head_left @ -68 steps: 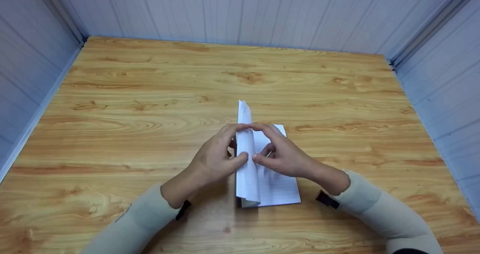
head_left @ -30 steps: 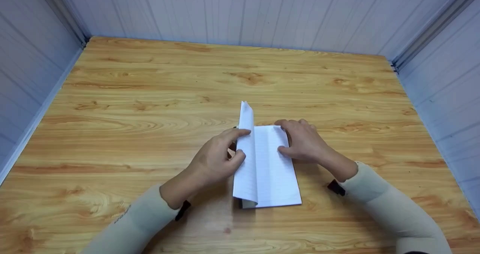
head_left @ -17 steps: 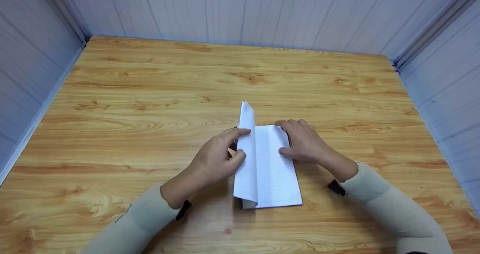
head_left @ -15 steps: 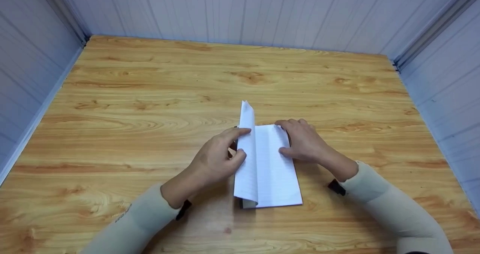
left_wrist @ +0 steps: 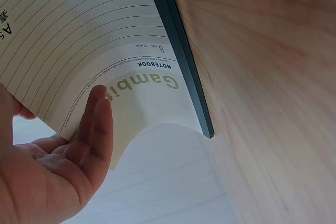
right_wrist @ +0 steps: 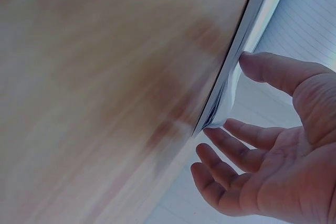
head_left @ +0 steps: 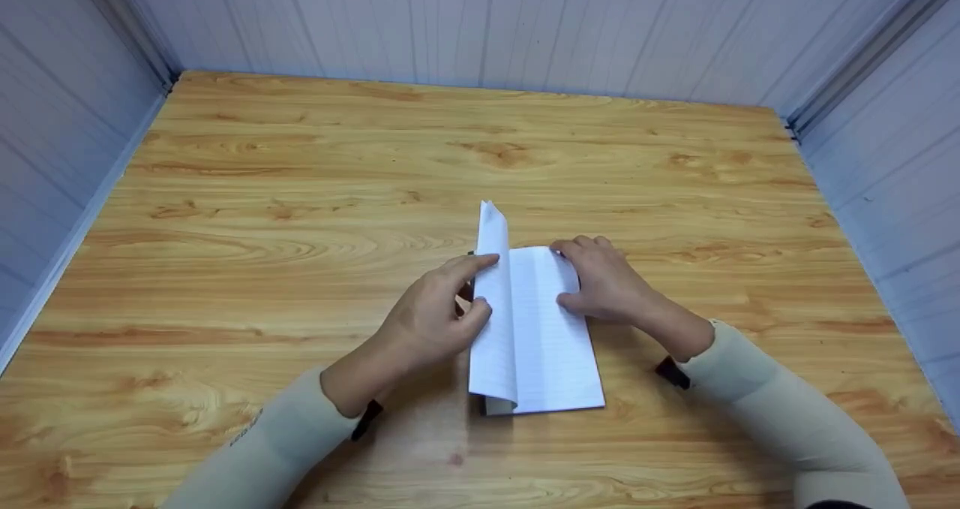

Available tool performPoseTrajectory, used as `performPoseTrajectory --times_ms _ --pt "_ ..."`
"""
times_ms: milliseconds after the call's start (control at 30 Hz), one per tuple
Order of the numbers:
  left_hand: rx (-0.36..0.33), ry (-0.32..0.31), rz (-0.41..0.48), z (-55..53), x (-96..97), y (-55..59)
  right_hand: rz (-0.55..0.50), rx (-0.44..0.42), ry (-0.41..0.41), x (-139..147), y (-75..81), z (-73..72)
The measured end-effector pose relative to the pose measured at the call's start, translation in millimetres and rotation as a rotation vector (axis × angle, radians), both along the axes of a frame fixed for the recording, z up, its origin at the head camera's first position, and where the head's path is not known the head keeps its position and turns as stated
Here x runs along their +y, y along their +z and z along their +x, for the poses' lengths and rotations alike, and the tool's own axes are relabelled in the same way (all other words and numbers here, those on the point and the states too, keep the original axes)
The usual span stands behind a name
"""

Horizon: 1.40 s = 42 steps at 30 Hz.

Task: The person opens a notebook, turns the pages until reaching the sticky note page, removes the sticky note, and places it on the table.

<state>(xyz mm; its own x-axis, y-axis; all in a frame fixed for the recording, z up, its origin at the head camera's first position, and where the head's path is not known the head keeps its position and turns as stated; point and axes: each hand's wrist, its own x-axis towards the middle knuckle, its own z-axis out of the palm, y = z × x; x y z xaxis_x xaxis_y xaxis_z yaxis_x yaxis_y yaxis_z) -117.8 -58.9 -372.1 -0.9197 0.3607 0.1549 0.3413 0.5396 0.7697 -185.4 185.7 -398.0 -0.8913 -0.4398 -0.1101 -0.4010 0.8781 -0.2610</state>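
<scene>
A notebook point(head_left: 559, 366) with white lined pages lies on the table in the head view. Its left part stands raised and curled as a flap point(head_left: 493, 359). My left hand point(head_left: 429, 317) holds that flap, index finger and thumb on the page side, other fingers behind it. In the left wrist view the cream cover point(left_wrist: 113, 9) reads NOTEBOOK, upside down, beside a dark green spine point(left_wrist: 184, 61); my left fingers lie against it. My right hand point(head_left: 609, 284) rests at the notebook's right edge, thumb and fingertips spread. In the right wrist view its fingertips touch the edge near a bent page corner point(right_wrist: 226, 106).
The wood-grain table point(head_left: 315, 171) stretches around the notebook. Pale panelled walls point(head_left: 450, 28) stand behind it and along both sides. Dark straps point(head_left: 673, 372) show under the sleeves at both wrists.
My right hand has moved from the raised flap to the notebook's right edge, and more of the lined page shows. My left hand keeps its hold; the last second brings hardly any motion.
</scene>
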Motion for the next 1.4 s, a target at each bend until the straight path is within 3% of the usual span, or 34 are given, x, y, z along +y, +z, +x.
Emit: performPoseTrajectory --times_ms 333,700,900,1133,1400 --pt "-0.025 -0.014 -0.013 -1.0 -0.6 -0.8 -0.150 -0.042 -0.022 -1.2 0.8 -2.8" --pt "-0.037 -0.008 -0.004 -1.4 0.1 0.1 -0.339 -0.016 -0.137 -0.2 8.6 -0.3" --pt "-0.047 -0.015 0.007 -1.1 -0.5 0.2 -0.392 -0.024 -0.201 2.1 9.9 -3.7" --pt "-0.049 -0.020 0.036 -1.4 -0.3 0.1 -0.496 -0.019 -0.179 3.6 9.8 -3.9" --pt "-0.037 -0.003 0.015 -0.7 -0.1 -0.7 -0.476 0.050 -0.116 2.9 10.7 -2.3"
